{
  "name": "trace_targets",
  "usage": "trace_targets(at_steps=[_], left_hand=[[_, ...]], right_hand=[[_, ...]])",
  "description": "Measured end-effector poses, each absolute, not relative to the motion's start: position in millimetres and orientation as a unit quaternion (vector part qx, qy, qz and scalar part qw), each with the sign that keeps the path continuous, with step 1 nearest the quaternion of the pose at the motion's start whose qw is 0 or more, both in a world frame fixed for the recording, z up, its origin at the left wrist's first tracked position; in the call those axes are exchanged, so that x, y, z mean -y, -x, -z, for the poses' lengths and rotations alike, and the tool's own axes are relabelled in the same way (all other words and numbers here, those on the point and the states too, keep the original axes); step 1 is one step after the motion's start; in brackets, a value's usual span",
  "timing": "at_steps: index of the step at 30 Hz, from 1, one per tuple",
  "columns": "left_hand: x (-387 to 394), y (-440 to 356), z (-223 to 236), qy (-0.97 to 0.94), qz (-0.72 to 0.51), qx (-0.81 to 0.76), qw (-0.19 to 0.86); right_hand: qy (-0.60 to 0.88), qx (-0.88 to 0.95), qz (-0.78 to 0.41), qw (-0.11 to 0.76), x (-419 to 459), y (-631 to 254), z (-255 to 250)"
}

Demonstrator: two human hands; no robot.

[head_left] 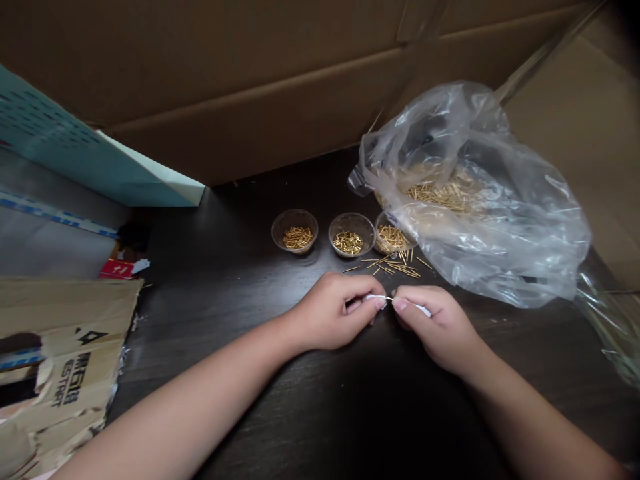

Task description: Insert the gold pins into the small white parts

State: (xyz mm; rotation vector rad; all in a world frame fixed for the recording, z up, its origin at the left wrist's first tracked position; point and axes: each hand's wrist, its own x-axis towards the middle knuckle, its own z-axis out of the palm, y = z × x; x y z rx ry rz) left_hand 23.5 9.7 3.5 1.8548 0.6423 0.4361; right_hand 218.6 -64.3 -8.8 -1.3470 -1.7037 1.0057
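My left hand [343, 312] and my right hand [437, 323] meet fingertip to fingertip above the dark table. A thin gold-coloured metal pin [389, 299] spans the small gap between them, pinched from both sides. Something white, perhaps tissue or tape, shows at the fingers of each hand. Just beyond lie loose gold-coloured pins [400, 268]. Behind them stand three clear plastic cups: a left cup [274, 233], a middle cup [331, 233] and a right cup [379, 227] partly covered by a bag. All three contain small gold-coloured metal pieces.
A clear plastic bag [520, 227] with many gold-coloured pins spreads over the right side. Cardboard walls [250, 87] enclose the back and right. At left are a pale blue panel [150, 177], a torn cardboard piece [95, 373] and a small red packet [117, 269].
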Motion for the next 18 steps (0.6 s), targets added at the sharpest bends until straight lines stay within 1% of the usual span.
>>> trace_targets(at_steps=[6,13,18], left_hand=[[-9,-21,-1,-0.806,-0.183,-0.261,0.499],[-7,-21,2,-0.873,-0.204,-0.190,0.400],[-6,-20,1,-0.911,-0.204,-0.130,0.333]], right_hand=[[0.512,0.668,-0.414,0.346,62,-221,7],[0.481,0.680,-0.467,0.298,58,-230,3],[0.435,0.651,-0.560,0.273,60,-238,2]])
